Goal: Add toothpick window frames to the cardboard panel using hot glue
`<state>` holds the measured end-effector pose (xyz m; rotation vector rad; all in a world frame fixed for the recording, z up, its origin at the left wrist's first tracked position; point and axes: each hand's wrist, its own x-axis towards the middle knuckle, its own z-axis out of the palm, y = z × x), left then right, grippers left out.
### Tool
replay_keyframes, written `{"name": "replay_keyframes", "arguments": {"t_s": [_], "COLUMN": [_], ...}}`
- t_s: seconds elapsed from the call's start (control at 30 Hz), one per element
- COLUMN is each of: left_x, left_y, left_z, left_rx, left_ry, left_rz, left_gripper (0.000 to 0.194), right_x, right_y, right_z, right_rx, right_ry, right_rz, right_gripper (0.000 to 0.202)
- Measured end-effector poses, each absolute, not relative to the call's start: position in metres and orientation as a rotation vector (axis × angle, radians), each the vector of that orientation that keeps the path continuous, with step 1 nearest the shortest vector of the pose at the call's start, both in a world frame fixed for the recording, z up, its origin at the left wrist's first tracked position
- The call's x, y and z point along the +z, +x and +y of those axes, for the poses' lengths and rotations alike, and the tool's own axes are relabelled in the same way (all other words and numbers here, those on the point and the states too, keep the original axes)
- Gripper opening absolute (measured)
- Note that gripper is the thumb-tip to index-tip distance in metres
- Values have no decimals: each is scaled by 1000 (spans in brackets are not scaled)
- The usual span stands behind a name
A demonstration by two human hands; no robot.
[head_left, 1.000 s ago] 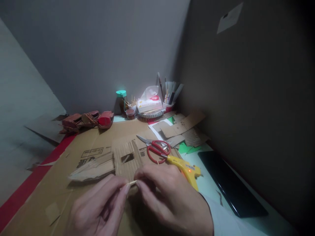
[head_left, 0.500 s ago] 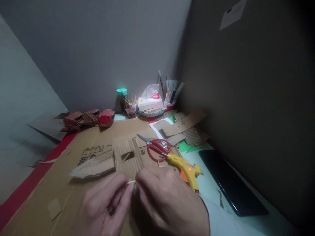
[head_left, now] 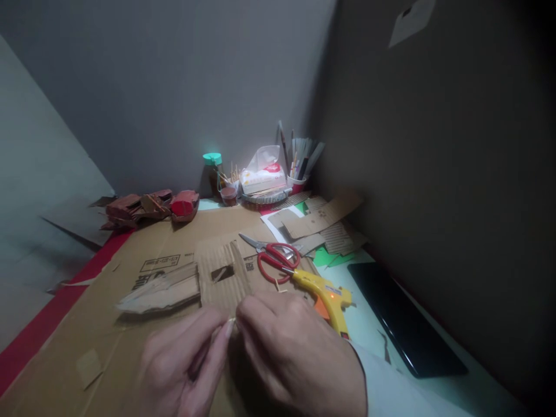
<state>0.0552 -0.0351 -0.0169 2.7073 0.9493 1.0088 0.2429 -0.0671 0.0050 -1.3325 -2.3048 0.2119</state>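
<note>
Pale stick [head_left: 233,319] pinched by left hand [head_left: 185,359], right hand [head_left: 299,353]; scissors [head_left: 264,248] beyond.

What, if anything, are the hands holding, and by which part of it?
A thin, pale, stick-like piece, pinched in the fingertips of the left hand and right hand. Only a short bit shows between them, so which part cannot be told.

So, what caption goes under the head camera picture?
Left hand and right hand pinch a small pale piece, with scissors and a yellow glue gun nearby.
</note>
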Motion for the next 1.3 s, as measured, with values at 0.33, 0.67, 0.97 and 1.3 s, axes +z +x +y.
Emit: {"name": "replay_keyframes", "arguments": {"t_s": [0.33,0.67,0.97,1.3], "left_x": [-16,-14,-15,-19], "left_y": [60,62,62,60], "left_z": [-41,-51,-51,-43], "left_rx": [978,948,966,1021], "left_ry": [2655,2337,2425,2576], "left_rz": [1005,1213,1188,973], "left_gripper": [11,25,20,22], "right_x": [8,9,9,6], "right_y": [244,245,247,248], "right_z": [-67,-65,-66,-62], "right_rx": [525,662,483,317], "right_ry": [-1306,-1133,-1192,-1124], "right_rz": [-2069,-1875,-2092,-2204], "right_gripper": [4,7,14,19]}}
